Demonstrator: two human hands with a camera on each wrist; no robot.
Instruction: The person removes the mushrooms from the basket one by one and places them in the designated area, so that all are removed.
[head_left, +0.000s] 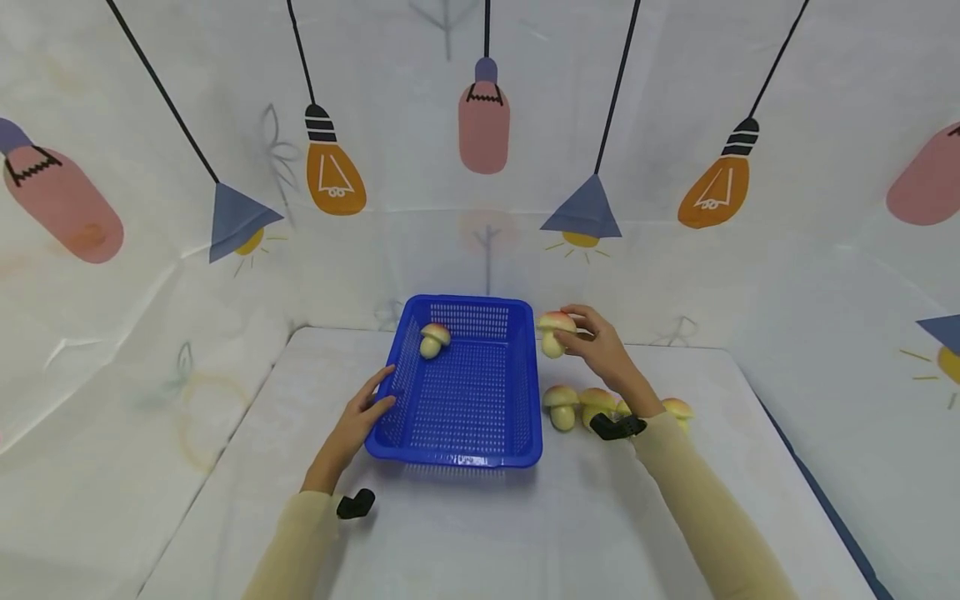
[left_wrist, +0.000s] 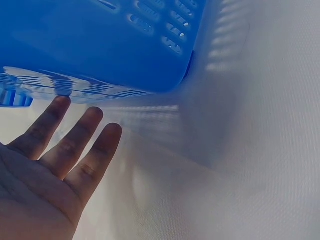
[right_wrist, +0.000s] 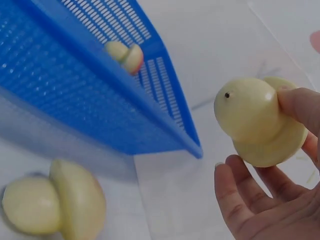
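A blue plastic basket with slotted walls stands in the middle of the table, a toy mushroom lying in its far left part. At the basket's left side is my left hand, fingers extended and touching the rim. The left wrist view has three straight fingers beside the outer wall. My right hand pinches another toy mushroom, pale with a reddish cap, between thumb and fingers. It is held up just right of the basket's far right corner.
Right of the basket several more toy mushrooms stand in a row on the white table, partly hidden by my right wrist. Behind the table rises a white cloth printed with lamps and bulbs.
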